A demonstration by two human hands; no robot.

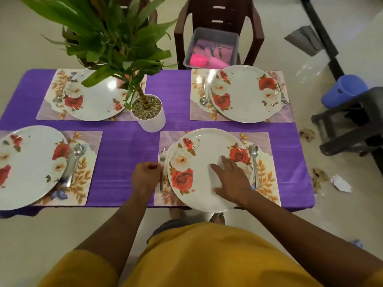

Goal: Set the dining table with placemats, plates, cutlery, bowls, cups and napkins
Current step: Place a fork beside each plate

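A purple-clothed table (128,152) carries several floral placemats, each with a white rose-patterned plate. On the near right placemat (267,146) lies a plate (199,150) with a spoon (254,160) at its right and a fork (162,170) at its left. My left hand (146,176) has its fingers curled at the fork's handle. My right hand (232,181) lies flat with straight fingers on the plate. The far right plate (244,94) has a spoon (203,91) at its left and a fork (283,94) at its right. The near left plate (29,164) has a spoon (75,160).
A potted plant (148,112) stands at the table's middle, its leaves covering part of the far left plate (95,102). A grey tub (211,48) with pink cups sits on a dark chair (219,15) behind the table. A blue stool (344,90) and dark stool (350,123) stand at right.
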